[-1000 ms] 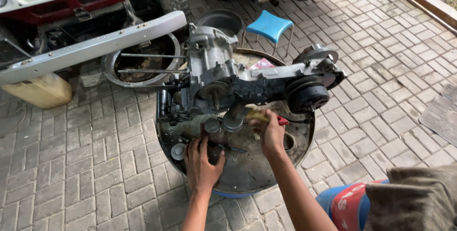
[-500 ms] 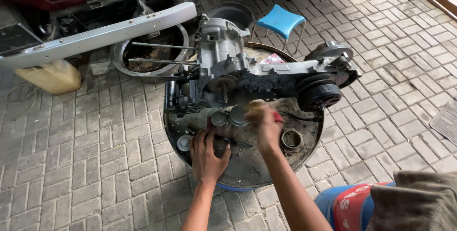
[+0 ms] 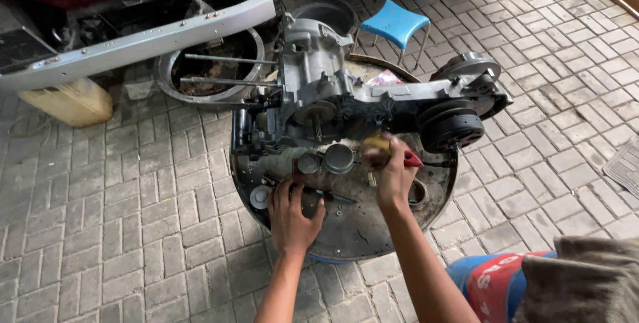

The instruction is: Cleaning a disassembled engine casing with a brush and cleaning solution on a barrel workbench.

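Here, the left hand (image 3: 293, 215) lies flat with its fingers spread on a small dark metal part (image 3: 307, 198), pressing it down onto the big round dirty metal tray (image 3: 363, 233). The hand is not curled around the part; it only pushes on top of it. Just past the fingertips lies a thin dark tool (image 3: 326, 194), flat on the tray.

The right hand (image 3: 393, 173) is closed tight around a small yellowish brush-like thing (image 3: 376, 143), and a red tip (image 3: 411, 158) pokes out on the far side of the fist. It is too small and blurry to say for sure what it is. This hand is held up just in front of the big grey scooter engine (image 3: 373, 100), close to it.

Beside the right hand, two round grey metal caps (image 3: 327, 159) stand on the tray, side by side. A small white round piece (image 3: 258, 197) lies on the tray left of the left hand. A metal ring (image 3: 418, 192) peeks out behind the right wrist.

The engine rests across the far part of the tray, with a black ribbed pulley wheel (image 3: 452, 128) at its right end.

Further off, a blue plastic stool (image 3: 393, 23) stands on the grey brick paving (image 3: 120, 230). A silver car bumper (image 3: 133, 46) reaches over a round metal tub (image 3: 212, 73), and a yellowish plastic can (image 3: 66, 102) lies under the bumper's left end.
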